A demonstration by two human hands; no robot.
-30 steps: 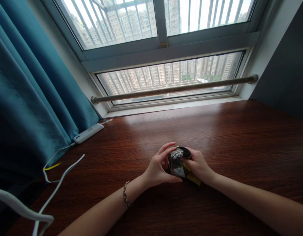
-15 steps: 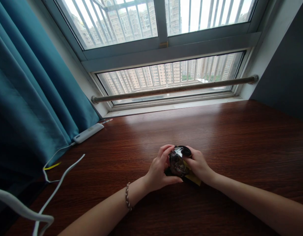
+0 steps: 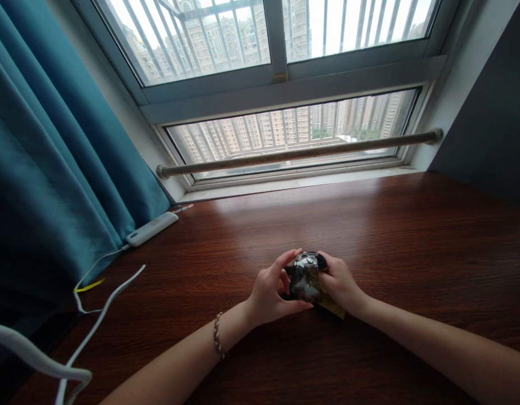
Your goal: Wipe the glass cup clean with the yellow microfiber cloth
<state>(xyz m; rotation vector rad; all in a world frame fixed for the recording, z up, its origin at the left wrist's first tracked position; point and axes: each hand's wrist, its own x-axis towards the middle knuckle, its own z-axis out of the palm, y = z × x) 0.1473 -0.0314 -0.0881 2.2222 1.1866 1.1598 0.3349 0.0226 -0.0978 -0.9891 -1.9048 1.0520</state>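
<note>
A small bundle with a dark, shiny, crinkled plastic-like surface (image 3: 305,278) is between my two hands, low over the tabletop; its exact kind cannot be made out. My left hand (image 3: 273,291), wearing a braided bracelet (image 3: 218,336), curves round its left side, fingers at the top and thumb along the near edge. From the right, my right hand (image 3: 340,284) grips it, partly hiding a black rounded part (image 3: 321,261) at the top. A flat yellow piece (image 3: 333,307) sticks out underneath, beside the right palm.
The brown wooden tabletop (image 3: 226,242) reaches to the window. A white power strip (image 3: 152,229) lies beside the blue curtain (image 3: 86,169). White cables (image 3: 110,306) and a yellow strip (image 3: 90,285) are at the left. A metal bar (image 3: 302,153) crosses the window.
The shiny bundle has turned slightly between the hands, so its bright top shows differently and the black part shows less. My left fingers have shifted a little; the right hand stays nearly still.
</note>
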